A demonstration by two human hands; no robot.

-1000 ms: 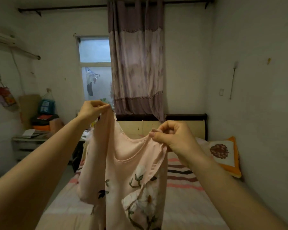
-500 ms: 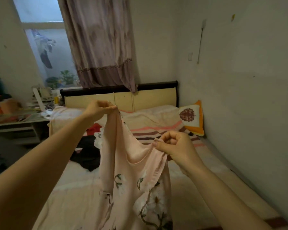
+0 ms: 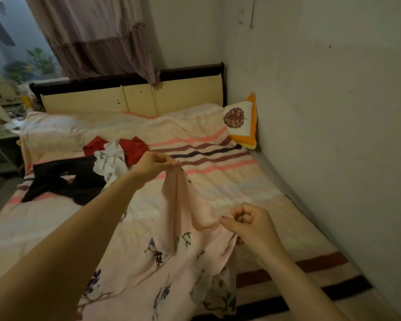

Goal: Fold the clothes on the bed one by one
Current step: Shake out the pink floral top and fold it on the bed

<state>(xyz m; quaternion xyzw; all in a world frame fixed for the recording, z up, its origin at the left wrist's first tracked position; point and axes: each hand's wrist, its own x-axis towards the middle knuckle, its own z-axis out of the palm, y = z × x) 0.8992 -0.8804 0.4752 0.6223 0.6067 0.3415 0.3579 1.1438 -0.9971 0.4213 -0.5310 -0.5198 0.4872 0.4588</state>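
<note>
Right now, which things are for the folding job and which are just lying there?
For the job: pink floral garment, pinched by left hand and right hand; black garment, white garment, red garment, bed.
Just there: orange cushion, curtain, headboard.

Both hands (left hand [image 3: 153,163], right hand [image 3: 249,222]) pinch pink floral garment [image 3: 171,262].

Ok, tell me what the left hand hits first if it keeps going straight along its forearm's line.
Probably the striped pink bedcover just past the left hand, which pinches the pale pink floral top. Depth is unclear; the red garment lies beside that line, not in it.
</note>
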